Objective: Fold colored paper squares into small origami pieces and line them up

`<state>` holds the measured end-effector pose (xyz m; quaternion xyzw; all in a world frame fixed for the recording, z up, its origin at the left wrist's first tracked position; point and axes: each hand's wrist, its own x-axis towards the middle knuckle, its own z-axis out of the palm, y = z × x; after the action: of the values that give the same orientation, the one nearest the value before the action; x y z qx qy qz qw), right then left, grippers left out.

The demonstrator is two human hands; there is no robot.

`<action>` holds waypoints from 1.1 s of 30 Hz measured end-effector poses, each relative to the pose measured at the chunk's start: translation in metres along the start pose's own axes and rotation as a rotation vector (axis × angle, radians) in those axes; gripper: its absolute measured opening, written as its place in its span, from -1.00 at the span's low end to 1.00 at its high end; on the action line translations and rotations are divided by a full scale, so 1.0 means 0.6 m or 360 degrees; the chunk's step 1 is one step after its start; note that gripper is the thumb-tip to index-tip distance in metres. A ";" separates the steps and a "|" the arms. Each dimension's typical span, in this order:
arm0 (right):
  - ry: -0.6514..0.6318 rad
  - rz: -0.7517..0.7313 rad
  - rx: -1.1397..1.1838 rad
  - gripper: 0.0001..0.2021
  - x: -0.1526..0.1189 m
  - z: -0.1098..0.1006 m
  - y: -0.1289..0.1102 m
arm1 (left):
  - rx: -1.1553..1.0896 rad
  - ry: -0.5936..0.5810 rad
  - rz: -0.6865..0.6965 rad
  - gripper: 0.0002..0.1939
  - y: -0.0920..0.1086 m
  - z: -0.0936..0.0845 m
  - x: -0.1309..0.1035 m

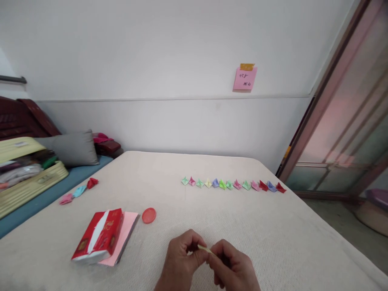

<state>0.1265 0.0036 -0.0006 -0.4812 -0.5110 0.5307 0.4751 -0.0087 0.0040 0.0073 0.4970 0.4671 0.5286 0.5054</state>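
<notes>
Near the table's front edge, my left hand and my right hand meet around a small folded piece of pale yellow paper. Both hands pinch it between thumb and fingers, so most of it is hidden and its folded shape cannot be made out. Beyond my hands, a row of small folded paper pieces in green, pink, yellow, blue and red runs across the cloth-covered table to its right edge.
A red tissue pack rests on pink paper sheets at left, beside a round red lid. Pink, blue and red folded papers lie along the left edge. A pink note is taped to the wall behind.
</notes>
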 end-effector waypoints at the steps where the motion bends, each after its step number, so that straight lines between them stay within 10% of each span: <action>1: -0.0049 0.0040 0.0048 -0.68 0.002 -0.001 0.001 | -0.0048 -0.0013 -0.0028 -0.92 -0.001 -0.002 0.001; 20: -0.0185 0.0442 0.0665 -0.69 0.015 -0.001 0.004 | -0.0516 -0.0074 -0.0217 -0.94 -0.003 -0.009 0.002; 33: -0.0079 0.0257 0.0560 -0.68 0.015 -0.005 0.002 | -0.0499 -0.0108 -0.0336 -0.90 0.018 -0.008 0.001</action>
<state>0.1287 0.0130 -0.0023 -0.4168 -0.3816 0.6599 0.4952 -0.0144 0.0039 0.0180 0.3780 0.4111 0.5220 0.6447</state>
